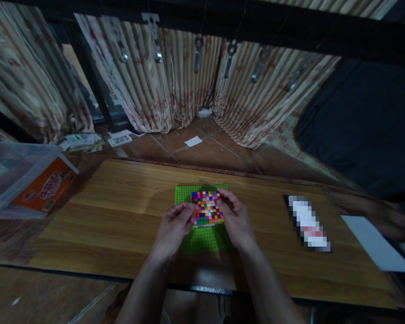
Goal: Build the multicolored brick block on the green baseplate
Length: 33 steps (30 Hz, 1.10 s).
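Between my two hands is a square panel of small multicoloured building bricks (207, 208), studs facing up. It is over a larger green studded baseplate (205, 240); whether it touches the baseplate I cannot tell. My left hand (177, 225) grips the panel's left edge, thumb and fingers pinched together. On the opposite edge, my right hand (235, 218) holds the panel with its thumb on top and fingers curled round the far right corner. A pale strip shows along the panel's near edge.
A wooden table (121, 216) carries the baseplate. Right of it lies a pixelated flat object (308, 222), with a white sheet (374, 243) beyond. A clear plastic bin (27, 157) with an orange label stands at the left. Metal hooks hang from a dark bar (290, 31) above.
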### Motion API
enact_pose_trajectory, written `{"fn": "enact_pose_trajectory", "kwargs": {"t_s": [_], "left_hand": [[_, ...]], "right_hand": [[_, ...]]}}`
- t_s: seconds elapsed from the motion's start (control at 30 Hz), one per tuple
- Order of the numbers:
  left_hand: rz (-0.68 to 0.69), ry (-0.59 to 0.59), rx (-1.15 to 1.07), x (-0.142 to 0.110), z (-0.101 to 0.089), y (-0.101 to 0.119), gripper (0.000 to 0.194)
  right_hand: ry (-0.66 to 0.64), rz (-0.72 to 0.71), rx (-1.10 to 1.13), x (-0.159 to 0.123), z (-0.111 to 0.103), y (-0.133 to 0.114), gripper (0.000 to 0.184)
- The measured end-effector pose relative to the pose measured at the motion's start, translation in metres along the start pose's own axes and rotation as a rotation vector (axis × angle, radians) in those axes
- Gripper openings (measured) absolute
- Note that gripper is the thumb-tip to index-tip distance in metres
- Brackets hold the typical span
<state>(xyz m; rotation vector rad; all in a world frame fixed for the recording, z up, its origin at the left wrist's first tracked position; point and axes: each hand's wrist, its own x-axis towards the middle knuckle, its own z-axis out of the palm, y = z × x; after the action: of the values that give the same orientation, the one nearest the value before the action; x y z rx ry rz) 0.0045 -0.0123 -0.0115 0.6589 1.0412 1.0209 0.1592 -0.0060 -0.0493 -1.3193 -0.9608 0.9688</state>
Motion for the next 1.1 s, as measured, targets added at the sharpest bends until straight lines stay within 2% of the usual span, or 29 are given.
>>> {"fn": "enact_pose_trajectory", "kwargs": {"t_s": [0.13,0.27,0.37,0.47,0.53,0.67,0.9,1.1], "left_hand": [[-0.001,-0.004,-0.077,0.000,-0.001,0.000,0.032],[-0.040,0.018,-0.318,0.000,-0.004,0.006,0.025],[-0.047,0.079,-0.505,0.000,-0.006,0.013,0.017],[-0.034,0.118,-0.579,-0.002,-0.005,0.019,0.021],[-0.026,0.111,-0.587,-0.005,-0.003,0.021,0.025],[-0.004,0.070,-0.560,-0.007,0.002,0.019,0.031],[0.038,0.019,-0.470,-0.007,0.003,0.014,0.031],[-0.015,0.060,-0.579,-0.007,0.003,0.016,0.025]], "right_hand": [[0.055,-0.088,-0.091,-0.005,0.004,-0.007,0.034],[0.197,-0.380,-0.356,-0.019,0.008,-0.027,0.026],[0.022,-0.514,-0.377,-0.034,0.019,-0.040,0.017],[-0.205,-0.598,-0.379,-0.045,0.035,-0.042,0.015],[-0.290,-0.604,-0.407,-0.049,0.044,-0.040,0.014],[-0.354,-0.567,-0.509,-0.050,0.051,-0.039,0.014],[-0.342,-0.522,-0.556,-0.050,0.050,-0.038,0.018],[-0.319,-0.575,-0.525,-0.050,0.051,-0.034,0.021]]}}
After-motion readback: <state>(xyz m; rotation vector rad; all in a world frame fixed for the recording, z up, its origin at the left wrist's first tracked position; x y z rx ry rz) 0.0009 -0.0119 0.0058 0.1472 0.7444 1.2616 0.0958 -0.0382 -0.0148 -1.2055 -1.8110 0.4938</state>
